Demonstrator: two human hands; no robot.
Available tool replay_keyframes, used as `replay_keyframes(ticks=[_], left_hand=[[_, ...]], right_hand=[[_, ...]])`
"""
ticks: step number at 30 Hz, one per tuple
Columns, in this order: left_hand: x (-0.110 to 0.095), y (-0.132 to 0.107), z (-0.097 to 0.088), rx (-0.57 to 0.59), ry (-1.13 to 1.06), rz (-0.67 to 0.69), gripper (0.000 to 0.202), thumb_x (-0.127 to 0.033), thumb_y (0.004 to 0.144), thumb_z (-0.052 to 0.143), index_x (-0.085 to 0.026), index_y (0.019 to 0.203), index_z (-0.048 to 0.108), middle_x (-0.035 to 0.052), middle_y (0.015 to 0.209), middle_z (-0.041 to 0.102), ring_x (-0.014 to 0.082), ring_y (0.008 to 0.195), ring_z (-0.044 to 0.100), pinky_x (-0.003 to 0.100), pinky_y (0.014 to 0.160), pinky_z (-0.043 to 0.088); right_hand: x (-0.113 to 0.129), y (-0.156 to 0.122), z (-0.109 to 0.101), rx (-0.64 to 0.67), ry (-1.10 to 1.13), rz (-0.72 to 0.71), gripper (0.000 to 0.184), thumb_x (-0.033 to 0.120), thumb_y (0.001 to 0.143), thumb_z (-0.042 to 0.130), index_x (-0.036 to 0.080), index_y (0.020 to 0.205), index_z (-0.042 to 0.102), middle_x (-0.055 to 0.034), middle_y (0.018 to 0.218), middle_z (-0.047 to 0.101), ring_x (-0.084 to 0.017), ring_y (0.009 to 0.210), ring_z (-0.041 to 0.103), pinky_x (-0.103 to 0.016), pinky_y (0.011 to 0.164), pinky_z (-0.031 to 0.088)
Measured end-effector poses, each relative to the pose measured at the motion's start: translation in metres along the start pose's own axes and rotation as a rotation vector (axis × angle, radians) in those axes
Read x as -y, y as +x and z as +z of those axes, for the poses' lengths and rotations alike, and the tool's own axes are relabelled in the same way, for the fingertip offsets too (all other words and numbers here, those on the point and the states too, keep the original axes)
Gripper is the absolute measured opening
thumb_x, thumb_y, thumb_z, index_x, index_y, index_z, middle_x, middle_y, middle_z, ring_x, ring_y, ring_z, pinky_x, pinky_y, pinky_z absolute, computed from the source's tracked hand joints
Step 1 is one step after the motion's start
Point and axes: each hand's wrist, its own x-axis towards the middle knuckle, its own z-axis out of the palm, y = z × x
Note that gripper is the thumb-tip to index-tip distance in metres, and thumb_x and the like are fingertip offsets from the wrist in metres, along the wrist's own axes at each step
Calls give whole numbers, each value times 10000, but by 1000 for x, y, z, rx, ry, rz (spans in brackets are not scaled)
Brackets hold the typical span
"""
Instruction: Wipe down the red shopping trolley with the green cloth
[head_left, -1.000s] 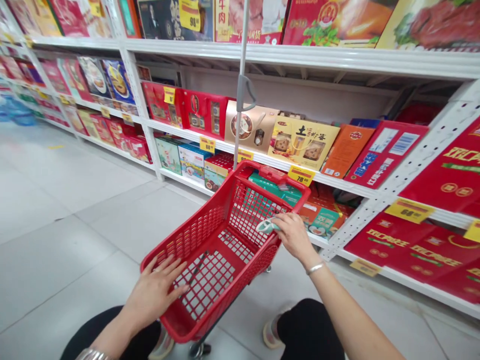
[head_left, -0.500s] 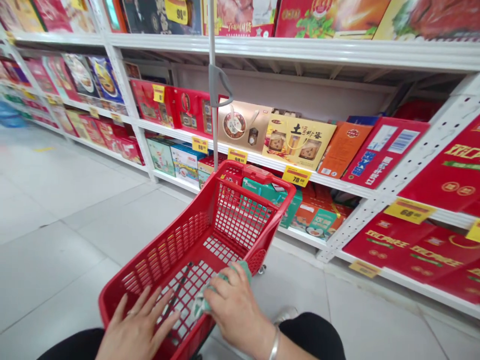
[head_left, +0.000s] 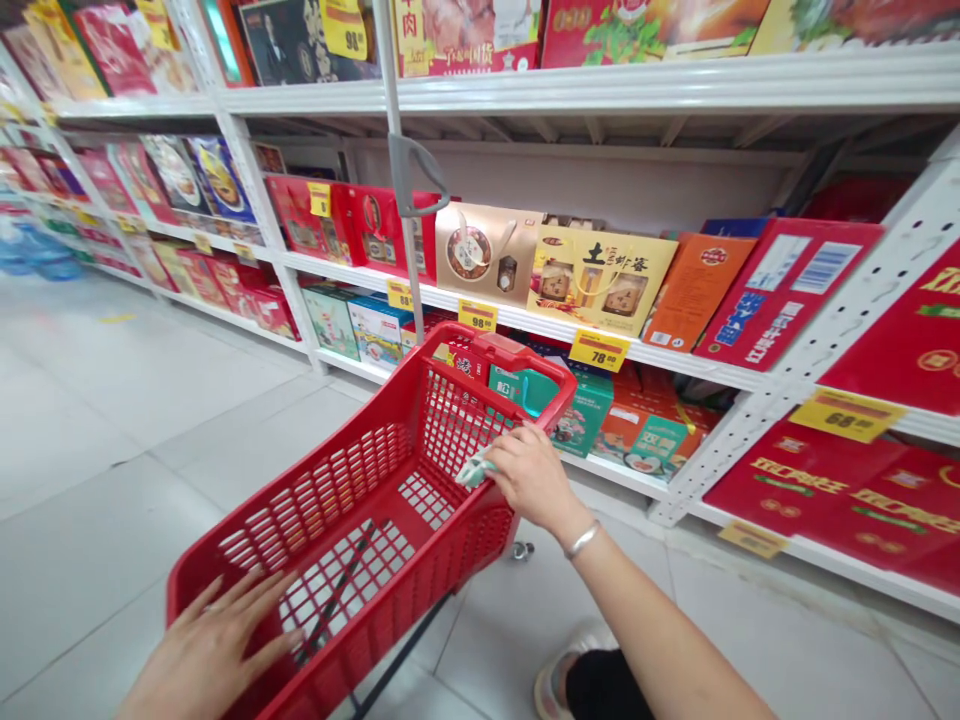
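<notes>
Pale green cloth (head_left: 474,470): bunched and pinched in the right hand, its end showing just left of the fingers, over the basket's right wall.
Right hand (head_left: 529,477): narrow, fingers closed on the cloth, resting at the top of the basket's right wall; a silver bangle (head_left: 582,540) sits on the wrist.
Left hand (head_left: 210,640): wide, fingers spread and holding nothing, at the near end of the basket, well apart from the right hand and below it in view.
Red wheeled shopping basket (head_left: 322,480): between the hands and just ahead of them, its mesh floor bare around the near end; boxes beyond its far wall may lie inside or on the shelf, I cannot tell which.
White steel shelving (head_left: 525,318): ahead of both hands and to the right, stacked with gift boxes (head_left: 600,280).
Grey pole (head_left: 395,110): rises from the basket's far end, past the hands, in front of the shelf edge.
Risk, cloth: a loose pinch could let it fall inside the basket or outside the right wall onto the floor.
Risk, basket: hard pressure from the right hand could roll it on its castor (head_left: 522,550) and knock the far end or pole into the shelf's boxes.
</notes>
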Motion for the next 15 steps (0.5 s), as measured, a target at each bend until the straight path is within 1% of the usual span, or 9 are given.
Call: replay_keyframes(ticks=[1, 2, 5, 6, 7, 11, 13, 15], left_hand=[[7, 3, 1, -4, 9, -3, 603, -558, 837, 471, -260, 1325, 663, 76, 1409, 595, 335, 1368, 510, 569, 1196, 304], [13, 6, 4, -12, 15, -7, 594, -588, 829, 467, -305, 1309, 672, 43, 1386, 611, 330, 1351, 530, 570, 1182, 322], [34, 12, 18, -63, -5, -26, 536, -737, 744, 471, -549, 1209, 661, -134, 1259, 661, 322, 1274, 602, 620, 1123, 353], [40, 13, 24, -79, -17, -33, 516, -770, 717, 463, -615, 1176, 640, -186, 1215, 663, 319, 1259, 612, 634, 1110, 349], [45, 13, 30, -93, -25, -41, 503, -787, 701, 453, -655, 1157, 621, -218, 1183, 661, 316, 1252, 616, 638, 1105, 342], [63, 7, 51, -114, -32, -93, 507, -793, 680, 434, -692, 1153, 584, -255, 1168, 641, 309, 1257, 611, 610, 1100, 342], [71, 3, 60, -128, -45, -108, 493, -794, 672, 442, -715, 1143, 565, -271, 1153, 643, 326, 1242, 618, 634, 1078, 349], [76, 1, 68, -126, -107, -7, 465, -766, 713, 435, -723, 1165, 540, -262, 1129, 659, 367, 1199, 639, 708, 1054, 314]], right_hand=[[3, 3, 2, -10, 7, 8, 145, 313, 987, 571, 241, 987, 697, -43, 1035, 699, -216, 1022, 517, -420, 1049, 319], [7, 5, 5, -19, 12, 20, 143, 310, 986, 572, 239, 975, 695, -39, 1033, 697, -217, 1032, 514, -419, 1053, 314], [24, 11, 15, -23, 9, 58, 147, 302, 986, 566, 231, 937, 685, -34, 1007, 688, -221, 1052, 502, -429, 1067, 295], [31, 13, 18, -16, 1, 65, 155, 298, 986, 561, 228, 922, 683, -36, 992, 684, -224, 1046, 500, -437, 1069, 290], [38, 14, 21, -7, -5, 67, 167, 297, 986, 555, 226, 906, 683, -41, 979, 679, -227, 1034, 498, -447, 1067, 287], [71, 15, 32, 45, 21, 21, 181, 275, 971, 546, 210, 873, 683, -54, 929, 668, -230, 963, 502, -458, 1008, 326], [91, 12, 37, 66, 58, -32, 160, 262, 952, 555, 202, 870, 679, -52, 902, 665, -229, 935, 507, -452, 966, 352], [112, 8, 43, 69, 96, -96, 149, 262, 934, 560, 198, 852, 668, -47, 874, 659, -230, 919, 512, -456, 946, 366]])
